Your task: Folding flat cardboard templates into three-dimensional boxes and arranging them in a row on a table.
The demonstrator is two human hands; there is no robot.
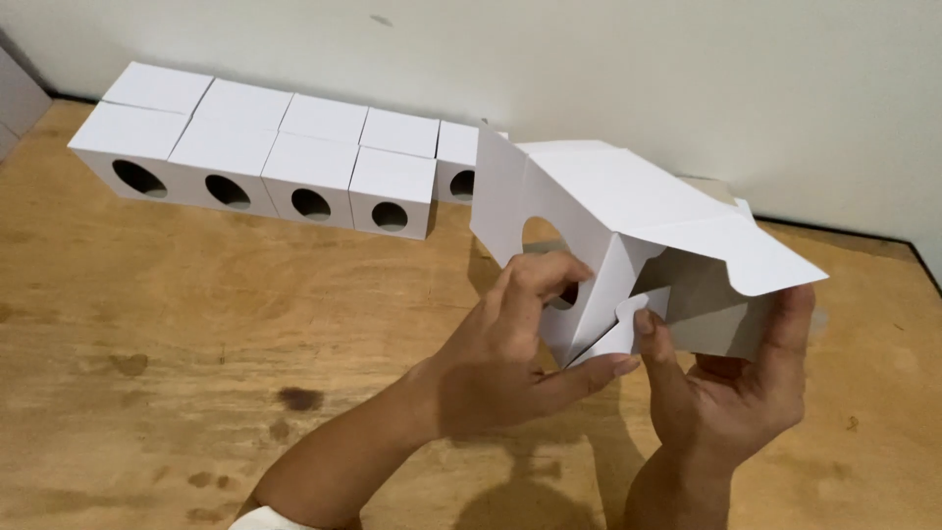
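Along the upper left of the frame, a row of finished white cardboard boxes point(265, 162) sits on the wooden table point(147, 344) against the pale wall point(687, 69), each box showing a round hole in its front face. The row runs from the far left toward the centre, where its last box is partly hidden behind the piece being worked.

Just right of centre, the left hand point(505, 358) comes up from the bottom edge. Its fingers are curled around the near face of a half-folded white box point(599, 196), fingertips at the rim of that box's round cut-out, thumb stretched out under a small bottom flap point(628, 329). The hand is closed in a loose grip on the card.

The half-folded box is held above the table, tilted, with its open end facing right and a wide flap point(746, 255) spread outward over the grey inside.

At the lower right, the right hand point(736, 393) cups the open end from below, thumb pressed on the small flap, fingers wrapped up the far side wall.
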